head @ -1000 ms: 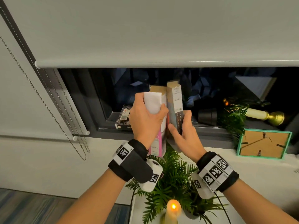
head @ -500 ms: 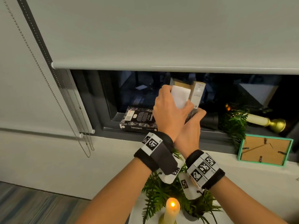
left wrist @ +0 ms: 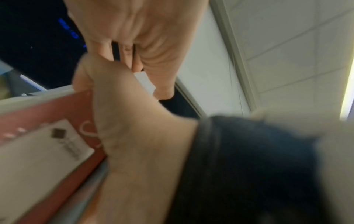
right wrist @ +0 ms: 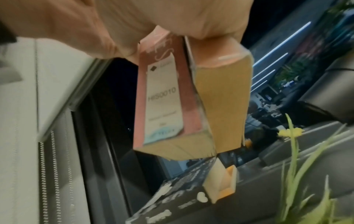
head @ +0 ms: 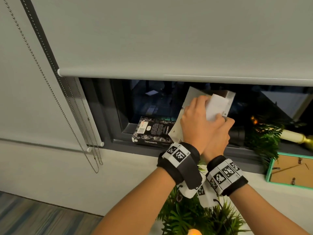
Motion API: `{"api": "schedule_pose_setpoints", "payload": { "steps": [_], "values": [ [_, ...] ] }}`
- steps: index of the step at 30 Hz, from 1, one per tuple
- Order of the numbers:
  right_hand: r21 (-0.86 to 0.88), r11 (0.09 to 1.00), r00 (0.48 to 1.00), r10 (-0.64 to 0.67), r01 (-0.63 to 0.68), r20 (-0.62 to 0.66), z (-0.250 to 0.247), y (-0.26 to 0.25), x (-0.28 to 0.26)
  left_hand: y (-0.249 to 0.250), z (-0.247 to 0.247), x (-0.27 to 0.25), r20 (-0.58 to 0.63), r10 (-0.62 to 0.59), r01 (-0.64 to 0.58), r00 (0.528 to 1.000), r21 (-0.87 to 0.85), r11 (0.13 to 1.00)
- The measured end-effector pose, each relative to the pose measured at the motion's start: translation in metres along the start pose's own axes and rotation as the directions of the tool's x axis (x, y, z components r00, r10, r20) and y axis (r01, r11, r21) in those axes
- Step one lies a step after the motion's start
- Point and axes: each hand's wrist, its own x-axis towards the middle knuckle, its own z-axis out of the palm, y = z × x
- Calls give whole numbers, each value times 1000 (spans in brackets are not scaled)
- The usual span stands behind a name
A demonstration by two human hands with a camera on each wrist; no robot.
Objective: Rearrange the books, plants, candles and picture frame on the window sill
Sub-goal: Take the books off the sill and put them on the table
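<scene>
Both hands hold two books pressed together, tilted over the window ledge. My left hand (head: 203, 112) grips the white-backed pink book (head: 216, 106) from above. My right hand (head: 223, 126) clasps the pair from the right, partly under the left hand. In the right wrist view my right hand (right wrist: 172, 22) holds the pink book (right wrist: 162, 98) and a second book with tan page edges (right wrist: 224, 98). A black book (head: 152, 131) lies flat on the ledge just below them. In the left wrist view my left hand (left wrist: 134, 45) meets the other hand above the pink cover (left wrist: 44, 136).
A fern (head: 264, 139), a cream candle lying in a gold holder (head: 294, 138) and a teal picture frame (head: 291, 170) showing its back sit at the right. Another fern (head: 194, 216) and a lit candle (head: 194, 232) stand below my wrists. The blind's bar (head: 169, 77) hangs low; bead chains (head: 50, 92) hang at the left.
The two books stood upright and apart a second ago. My hands have closed together, pressed the books into one pair and tipped them over the black book.
</scene>
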Motion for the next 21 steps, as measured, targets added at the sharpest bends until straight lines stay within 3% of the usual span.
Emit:
{"api": "schedule_pose_setpoints", "payload": {
  "steps": [4, 6, 8, 10, 13, 16, 21],
  "values": [
    [-18, 997, 997, -76, 76, -16, 1, 2, 7, -31, -5, 9, 123, -34, 60, 992, -209, 976],
    [-51, 992, 993, -115, 116, 17, -1, 2, 12, -56, -11, 11, 205, -100, 143, 974, -210, 967],
    [-89, 986, 989, -141, 144, 44, -1, 5, 17, -91, -13, 10, 243, -146, 170, 959, -79, 982],
    [-109, 981, 987, -154, 159, 53, -1, 9, 21, -129, -14, 7, 310, -203, 161, 929, 157, 974],
    [-123, 978, 985, -162, 168, 63, -2, 14, 25, -171, -14, -4, 473, -287, 34, 833, 474, 880],
    [-116, 980, 985, -156, 163, 68, -4, 17, 28, -188, -11, -15, 535, -275, -72, 799, 538, 840],
    [-97, 978, 979, -176, 186, 103, -20, 22, 23, -193, -11, -20, 500, -248, -85, 830, 552, 829]
  ]
}}
